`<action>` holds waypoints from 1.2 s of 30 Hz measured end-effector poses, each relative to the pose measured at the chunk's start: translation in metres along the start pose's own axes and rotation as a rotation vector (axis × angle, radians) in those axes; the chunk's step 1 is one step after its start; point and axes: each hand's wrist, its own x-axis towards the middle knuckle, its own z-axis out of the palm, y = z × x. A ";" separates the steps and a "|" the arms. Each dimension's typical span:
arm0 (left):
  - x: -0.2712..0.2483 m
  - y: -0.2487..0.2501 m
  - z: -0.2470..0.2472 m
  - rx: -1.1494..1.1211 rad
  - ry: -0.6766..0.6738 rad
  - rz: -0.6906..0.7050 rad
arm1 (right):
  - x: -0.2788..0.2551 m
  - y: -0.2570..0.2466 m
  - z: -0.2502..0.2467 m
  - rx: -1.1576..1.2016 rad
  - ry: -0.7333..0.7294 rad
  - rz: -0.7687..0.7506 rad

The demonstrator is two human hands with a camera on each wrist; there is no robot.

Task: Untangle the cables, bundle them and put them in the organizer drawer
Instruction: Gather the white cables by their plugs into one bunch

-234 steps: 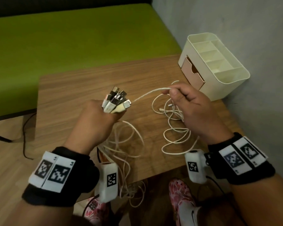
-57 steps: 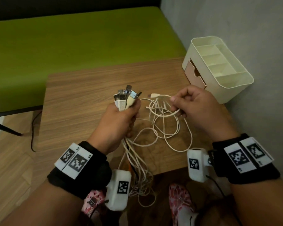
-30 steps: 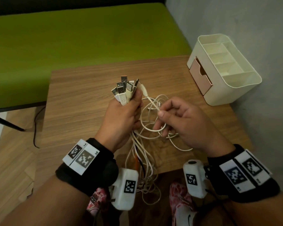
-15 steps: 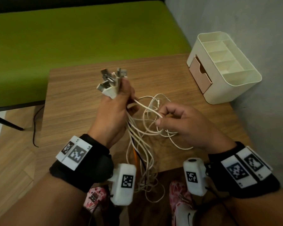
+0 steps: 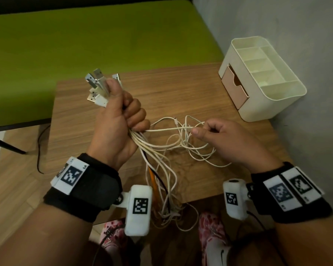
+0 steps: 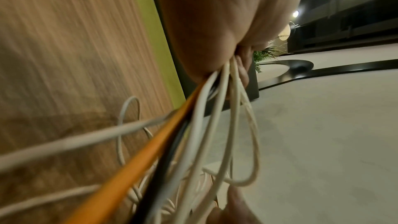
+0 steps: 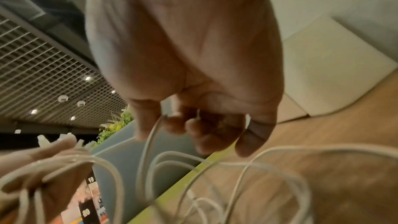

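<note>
Above the wooden worktop (image 5: 181, 89), left hand (image 5: 117, 123) raised in a fist, fingers wrapped round a bundle of cables (image 5: 154, 150) just below their USB plugs (image 5: 98, 87), which fan out over the thumb toward the far left. Below the fist, mostly white strands plus one orange cable (image 6: 137, 157) and one black cable (image 6: 172, 144), hanging past the near edge of the worktop toward the floor. To the right, right hand (image 5: 229, 139) held low over the worktop, thumb and forefinger pinching a single white cable (image 5: 167, 129) that runs nearly level and taut from the bottom of the left fist; other fingers loosely curled. Between and beneath the two hands, loose white loops (image 5: 196, 150) lying tangled on the wood, a small connector end showing at their far side. At the far right corner of the worktop, against the grey wall (image 5: 296, 25), cream organizer (image 5: 277, 96) with divided open compartments on top and a pink drawer (image 5: 233, 87) in its left face, drawer front standing slightly out; well apart from both hands. Beyond the worktop, green surface (image 5: 85, 35).
</note>
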 end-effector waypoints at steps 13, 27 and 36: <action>-0.013 -0.035 0.013 0.653 -0.076 -0.002 | 0.004 -0.013 0.019 0.449 0.120 -0.248; -0.006 -0.008 0.001 0.439 -0.081 0.005 | 0.004 0.000 0.007 -0.061 0.082 -0.184; 0.002 -0.010 -0.013 0.690 0.099 -0.105 | 0.008 -0.001 -0.002 -0.057 0.208 -0.094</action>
